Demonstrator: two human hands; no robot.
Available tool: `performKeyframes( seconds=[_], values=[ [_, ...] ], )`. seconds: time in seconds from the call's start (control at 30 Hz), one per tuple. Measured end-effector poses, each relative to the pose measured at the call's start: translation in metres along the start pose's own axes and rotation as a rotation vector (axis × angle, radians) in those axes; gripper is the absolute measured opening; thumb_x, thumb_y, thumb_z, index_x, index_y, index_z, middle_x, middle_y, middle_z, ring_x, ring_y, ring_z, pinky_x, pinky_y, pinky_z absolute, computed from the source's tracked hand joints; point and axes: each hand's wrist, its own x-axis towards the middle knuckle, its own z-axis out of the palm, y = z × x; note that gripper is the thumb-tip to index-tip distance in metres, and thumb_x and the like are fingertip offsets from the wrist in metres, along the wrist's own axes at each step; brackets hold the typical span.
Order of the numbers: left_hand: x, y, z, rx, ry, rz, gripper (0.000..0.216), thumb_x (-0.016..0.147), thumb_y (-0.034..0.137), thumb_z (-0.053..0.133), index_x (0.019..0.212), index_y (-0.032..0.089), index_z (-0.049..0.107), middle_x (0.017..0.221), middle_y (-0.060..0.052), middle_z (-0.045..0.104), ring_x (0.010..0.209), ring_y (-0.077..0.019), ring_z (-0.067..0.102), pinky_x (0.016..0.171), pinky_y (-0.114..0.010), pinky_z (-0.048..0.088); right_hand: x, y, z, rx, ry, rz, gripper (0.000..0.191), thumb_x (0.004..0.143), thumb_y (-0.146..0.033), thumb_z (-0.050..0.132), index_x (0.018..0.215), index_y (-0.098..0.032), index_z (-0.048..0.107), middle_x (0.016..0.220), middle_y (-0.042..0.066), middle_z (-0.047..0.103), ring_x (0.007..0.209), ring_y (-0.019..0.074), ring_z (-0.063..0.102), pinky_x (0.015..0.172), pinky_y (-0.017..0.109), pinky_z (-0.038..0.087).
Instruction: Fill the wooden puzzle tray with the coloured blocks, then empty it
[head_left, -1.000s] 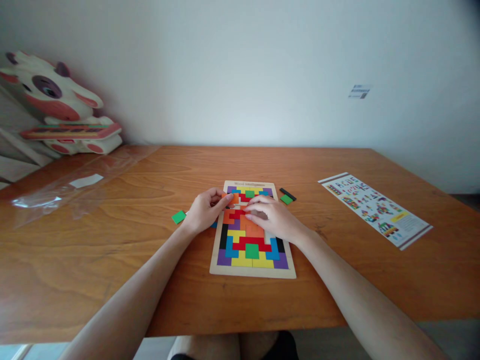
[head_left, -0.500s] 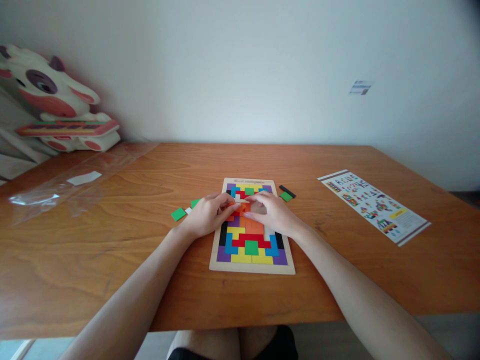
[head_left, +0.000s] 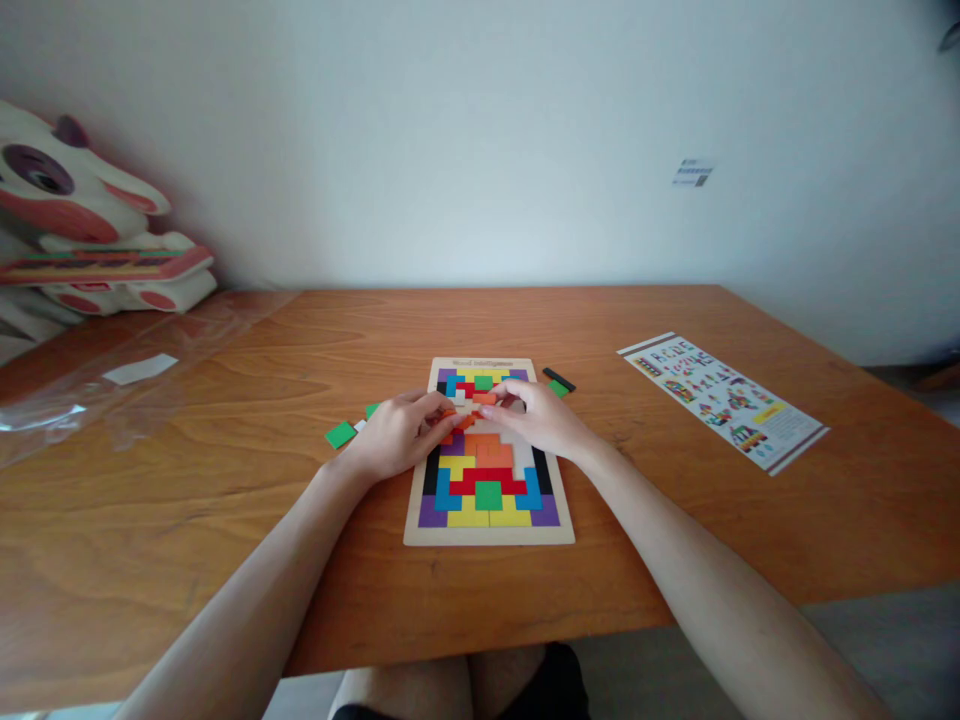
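Observation:
A wooden puzzle board [head_left: 488,535] lies on the table in front of me, filled with coloured block pieces. My left hand [head_left: 397,435] rests on the board's left edge, its fingertips pinching an orange piece [head_left: 459,420] near the middle. From the right, my right hand [head_left: 541,418] reaches over the board, and its fingertips hold another orange piece [head_left: 484,398] just above the first. Both hands meet over the upper middle of the board and hide part of it.
A loose green piece [head_left: 340,435] lies left of the board; a black piece [head_left: 559,379] and a green one sit at its upper right. A printed leaflet [head_left: 720,399] lies to the right. Clear plastic wrap [head_left: 90,395] and a cow-shaped toy [head_left: 82,240] are at far left.
Both hands have shifted up the board, and the orange pieces between the fingertips have been lifted and moved. The camera has turned slightly right.

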Motion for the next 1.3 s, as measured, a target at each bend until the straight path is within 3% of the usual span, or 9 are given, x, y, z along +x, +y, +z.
performKeyframes(
  seconds=[0.13,0.2,0.37,0.53,0.83,1.0,1.1,1.2,1.3],
  values=[
    [0.0,0.011,-0.002,-0.028,-0.029,0.135,0.028,0.1,0.037,0.046,0.107,0.02,0.067,0.102,-0.009,0.07,0.098,-0.0213,0.064,0.086,-0.032,0.053,0.002,0.007,-0.015,0.142,0.036,0.026,0.024,0.084,-0.038,0.072,0.097,-0.019,0.067,0.088,0.005,0.076,0.08,0.0184,0.07,0.072,0.03,0.052],
    [0.001,0.015,-0.001,-0.039,-0.083,0.191,0.028,0.101,0.033,0.043,0.113,0.021,0.067,0.105,-0.008,0.07,0.104,-0.0218,0.063,0.09,-0.033,0.053,0.002,0.011,-0.02,0.166,0.028,0.039,0.03,0.085,-0.039,0.072,0.106,-0.02,0.067,0.089,0.005,0.077,0.081,0.019,0.07,0.071,0.03,0.052],
    [0.0,0.013,0.003,-0.001,-0.122,0.219,0.029,0.102,0.034,0.043,0.114,0.02,0.065,0.105,-0.009,0.072,0.1,-0.0216,0.067,0.092,-0.036,0.053,0.0,0.013,-0.024,0.081,0.032,-0.002,0.029,0.094,-0.04,0.061,0.113,-0.022,0.072,0.096,0.005,0.077,0.08,0.0178,0.069,0.071,0.031,0.054],
    [-0.001,0.008,0.002,0.02,-0.107,0.199,0.029,0.102,0.035,0.042,0.114,0.02,0.063,0.115,-0.011,0.072,0.109,-0.024,0.067,0.097,-0.039,0.053,0.001,0.013,-0.023,0.05,0.038,-0.011,0.033,0.093,-0.042,0.061,0.115,-0.021,0.072,0.095,0.005,0.077,0.074,0.0168,0.067,0.066,0.029,0.052],
    [0.001,0.011,0.0,0.04,-0.11,0.204,0.029,0.101,0.036,0.043,0.111,0.02,0.065,0.104,-0.01,0.074,0.096,-0.0234,0.07,0.089,-0.038,0.055,0.001,0.013,-0.031,0.027,0.09,0.021,0.025,0.094,-0.035,0.059,0.11,-0.021,0.073,0.09,0.005,0.077,0.076,0.0174,0.068,0.067,0.029,0.053],
    [-0.001,0.019,0.002,-0.006,-0.161,0.225,0.028,0.102,0.035,0.041,0.111,0.022,0.064,0.107,-0.008,0.074,0.098,-0.0211,0.07,0.09,-0.035,0.053,0.002,0.017,-0.031,0.105,0.095,0.013,0.027,0.093,-0.035,0.06,0.113,-0.02,0.071,0.102,0.006,0.077,0.074,0.0161,0.069,0.068,0.03,0.056],
    [-0.002,0.02,0.001,0.035,-0.151,0.212,0.029,0.102,0.037,0.041,0.105,0.02,0.064,0.092,-0.007,0.074,0.085,-0.0204,0.07,0.079,-0.033,0.054,0.005,0.022,-0.033,0.14,0.17,0.054,0.026,0.092,-0.033,0.06,0.111,-0.018,0.07,0.099,0.008,0.076,0.069,0.0156,0.069,0.066,0.03,0.056],
    [-0.001,0.018,0.0,0.063,-0.105,0.211,0.029,0.102,0.038,0.041,0.102,0.019,0.063,0.081,-0.006,0.072,0.074,-0.0189,0.068,0.07,-0.031,0.053,0.008,0.031,-0.039,0.115,0.332,0.09,0.027,0.09,-0.034,0.061,0.11,-0.017,0.07,0.099,0.01,0.076,0.068,0.0161,0.069,0.064,0.03,0.057],
    [0.0,0.016,-0.001,0.057,-0.042,0.225,0.027,0.101,0.037,0.044,0.099,0.019,0.064,0.082,-0.007,0.072,0.073,-0.0178,0.067,0.069,-0.028,0.051,0.011,0.045,-0.048,0.04,0.499,0.117,0.033,0.088,-0.033,0.062,0.115,-0.016,0.068,0.098,0.011,0.076,0.069,0.0185,0.071,0.068,0.034,0.058]
  ],
)
